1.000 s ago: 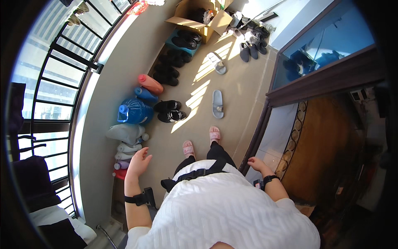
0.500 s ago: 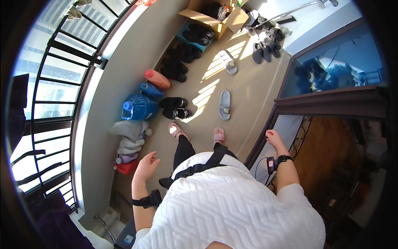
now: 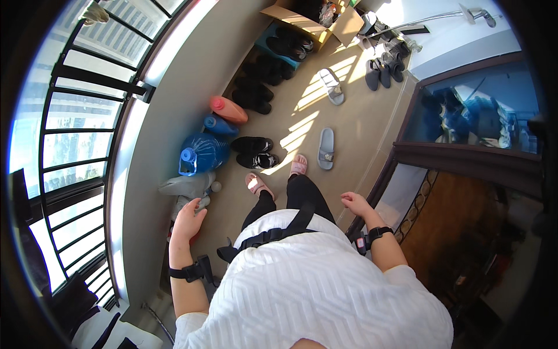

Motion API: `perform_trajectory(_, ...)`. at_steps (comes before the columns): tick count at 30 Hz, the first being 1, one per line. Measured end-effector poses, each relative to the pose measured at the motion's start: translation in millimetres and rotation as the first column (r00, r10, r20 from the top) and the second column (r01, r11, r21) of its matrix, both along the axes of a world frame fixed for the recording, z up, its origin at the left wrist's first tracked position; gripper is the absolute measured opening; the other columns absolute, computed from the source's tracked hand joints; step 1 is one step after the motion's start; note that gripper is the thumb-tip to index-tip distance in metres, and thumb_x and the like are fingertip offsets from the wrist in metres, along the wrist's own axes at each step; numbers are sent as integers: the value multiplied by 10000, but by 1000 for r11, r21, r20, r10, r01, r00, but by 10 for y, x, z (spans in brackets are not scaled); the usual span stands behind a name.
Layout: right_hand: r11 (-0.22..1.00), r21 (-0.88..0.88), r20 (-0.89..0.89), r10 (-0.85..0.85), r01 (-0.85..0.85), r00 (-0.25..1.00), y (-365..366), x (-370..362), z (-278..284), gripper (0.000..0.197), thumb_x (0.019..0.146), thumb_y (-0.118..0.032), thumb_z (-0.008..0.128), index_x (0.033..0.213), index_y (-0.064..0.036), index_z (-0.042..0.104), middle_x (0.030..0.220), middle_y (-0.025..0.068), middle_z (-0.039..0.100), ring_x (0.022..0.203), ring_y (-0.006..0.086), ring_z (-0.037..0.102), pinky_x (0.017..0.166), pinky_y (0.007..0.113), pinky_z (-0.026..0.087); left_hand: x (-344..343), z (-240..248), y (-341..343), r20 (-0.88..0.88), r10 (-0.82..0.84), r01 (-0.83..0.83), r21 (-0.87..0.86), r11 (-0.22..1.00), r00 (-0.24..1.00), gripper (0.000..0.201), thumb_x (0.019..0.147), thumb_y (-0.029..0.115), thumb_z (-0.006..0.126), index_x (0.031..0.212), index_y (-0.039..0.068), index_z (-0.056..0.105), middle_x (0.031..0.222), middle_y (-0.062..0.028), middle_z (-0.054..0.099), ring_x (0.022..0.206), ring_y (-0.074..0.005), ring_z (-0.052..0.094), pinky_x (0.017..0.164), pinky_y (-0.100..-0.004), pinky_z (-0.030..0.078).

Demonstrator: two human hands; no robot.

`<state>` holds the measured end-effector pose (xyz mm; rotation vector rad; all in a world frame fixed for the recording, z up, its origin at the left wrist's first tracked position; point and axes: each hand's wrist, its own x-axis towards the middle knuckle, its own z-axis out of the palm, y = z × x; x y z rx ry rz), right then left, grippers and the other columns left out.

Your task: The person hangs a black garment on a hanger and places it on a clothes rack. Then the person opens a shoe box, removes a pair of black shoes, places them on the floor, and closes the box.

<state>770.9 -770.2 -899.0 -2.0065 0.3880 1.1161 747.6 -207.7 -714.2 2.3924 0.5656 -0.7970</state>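
Shirt (image 3: 314, 279) white — zigzag pattern, also white. Sandals (image 3: 299, 165) pink; trousers (image 3: 306, 195) black. Large bottle (image 3: 208, 152) transparent blue — jug (image 3: 190, 185) whitish. Door frame (image 3: 465, 152) dark brown.

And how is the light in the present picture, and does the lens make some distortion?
In the head view, sunlight lies in bright stripes on the tan floor; in the head view, glare washes out parts of the barred window; also in the head view, the window's bars bend and the corners go black, while the left hand and right hand show clear outlines.
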Motion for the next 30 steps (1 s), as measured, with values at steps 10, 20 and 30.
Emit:
perform_trajectory(10,941,-107,90,-312,321,946,-981,1038,287,327,863,-198,623,1132,-13,617,876,64,671,726,142,622,670,280,509,622,-144,-806,19,42,-37,-217,975,999,478,858,227,663,1292,57,561,1119,-166,658,1030,-287,636,895,-370,497)
perform_trajectory(20,950,-159,48,-266,270,963,-1141,711,337,299,850,-202,649,1087,-20,649,862,76,690,698,158,647,657,305,532,1103,-275,-736,121,-30,42,-98,994,992,453,848,238,655,1257,58,584,1125,-159,653,1027,-307,623,892,-379,499)
perform_trajectory(30,945,-204,54,-249,255,967,-627,433,182,320,839,-243,654,1076,-29,660,862,86,702,695,165,667,662,313,540,1157,-574,-425,16,-149,149,-179,973,989,481,841,237,670,1275,56,571,1101,-171,664,992,-312,639,881,-375,505)
